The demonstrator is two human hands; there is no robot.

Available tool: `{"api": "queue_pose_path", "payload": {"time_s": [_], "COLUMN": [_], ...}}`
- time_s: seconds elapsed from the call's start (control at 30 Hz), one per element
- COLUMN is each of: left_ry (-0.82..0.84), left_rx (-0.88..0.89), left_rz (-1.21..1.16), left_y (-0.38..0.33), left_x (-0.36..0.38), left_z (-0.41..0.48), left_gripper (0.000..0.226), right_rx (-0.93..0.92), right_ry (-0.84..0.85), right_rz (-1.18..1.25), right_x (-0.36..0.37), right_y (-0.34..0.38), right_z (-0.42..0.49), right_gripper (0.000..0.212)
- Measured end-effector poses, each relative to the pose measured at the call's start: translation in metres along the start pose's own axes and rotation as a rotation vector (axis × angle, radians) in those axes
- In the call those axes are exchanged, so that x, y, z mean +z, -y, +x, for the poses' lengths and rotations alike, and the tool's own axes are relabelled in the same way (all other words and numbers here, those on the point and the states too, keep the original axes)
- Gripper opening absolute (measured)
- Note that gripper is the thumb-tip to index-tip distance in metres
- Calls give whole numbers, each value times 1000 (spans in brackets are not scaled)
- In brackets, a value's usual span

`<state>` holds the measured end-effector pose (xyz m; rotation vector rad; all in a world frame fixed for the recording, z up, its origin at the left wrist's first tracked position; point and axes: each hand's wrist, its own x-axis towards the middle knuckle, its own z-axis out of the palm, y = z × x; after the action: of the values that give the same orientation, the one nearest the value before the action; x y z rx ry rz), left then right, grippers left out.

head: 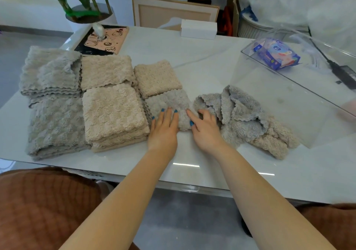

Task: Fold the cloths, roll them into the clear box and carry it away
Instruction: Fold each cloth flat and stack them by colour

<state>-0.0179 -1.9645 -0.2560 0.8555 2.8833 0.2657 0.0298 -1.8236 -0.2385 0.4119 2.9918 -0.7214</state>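
We see the left hand lying flat on the near end of a folded grey cloth, fingers straight and spread, gripping nothing, which reads to us as pressing the fold down so the fluffy pile keeps its shape. The right hand sits on the cloth's right edge with index finger and thumb laid on the fabric. Its other fingers bend down beside the edge, and we cannot tell whether they hook the cloth or only rest there. The grey cloth lies near the front of the table, touching a folded beige cloth just behind it. To its left stand the stacks of folded beige and grey cloths, squared and set side by side, probably so they are easy to pick up one at a time. Just right of the hands the loose cloths lie crumpled, within easy reach of the right hand and not yet folded. Beyond them the clear box stands at the table's right end, open side up, with blue packets showing at its far end. We see no cloth in it, so we judge that folding is well along while rolling and carrying have not begun.
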Motion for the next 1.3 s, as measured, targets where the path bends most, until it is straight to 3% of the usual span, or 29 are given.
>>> {"api": "queue_pose_path", "payload": {"time_s": [0.2,0.3,0.4,0.47,0.53,0.63,0.73,0.8,0.9,1.0,1.07,1.17,1.23,1.3], "left_ry": [12,45,52,53,63,92,57,-35,-167,-206,-171,-121,-134,-191], "left_rx": [-59,-85,-102,-108,-118,-178,-218,-121,195,388,359,207,129,61], "left_rz": [16,28,72,92,137,255,309,220,-40,-234,-345,-546,-674,-747], "left_y": [0,-1,3,7,5,2,-11,-26,-55,-83,-100,-119,-126,-126], "left_x": [-7,-12,-15,-18,-22,-30,-33,-27,-11,0,2,1,0,-5], "left_z": [19,31,41,47,53,60,54,42,21,12,11,17,28,38], "left_gripper": [65,65,65,65,63,60,58,60,60,49,51,47,28,9], "right_rx": [4,64,30,104,249,334,223,143,144,196,208,179,201,224], "right_ry": [-107,-173,-431,-530,-495,-435,-535,-575,-550,-566,-557,-417,-365,-426], "right_rz": [-202,-148,-155,-280,-361,-320,-156,-125,-80,19,50,29,80,110], "right_x": [5,0,-14,-23,-31,-42,-51,-51,-42,-39,-42,-49,-56,-62], "right_y": [1,9,8,-6,-26,-54,-64,-62,-61,-65,-70,-79,-86,-91], "right_z": [11,13,-3,-19,-35,-47,-58,-66,-74,-80,-83,-85,-84,-81], "right_gripper": [53,45,29,44,55,26,15,12,8,24,34,34,37,46]}}
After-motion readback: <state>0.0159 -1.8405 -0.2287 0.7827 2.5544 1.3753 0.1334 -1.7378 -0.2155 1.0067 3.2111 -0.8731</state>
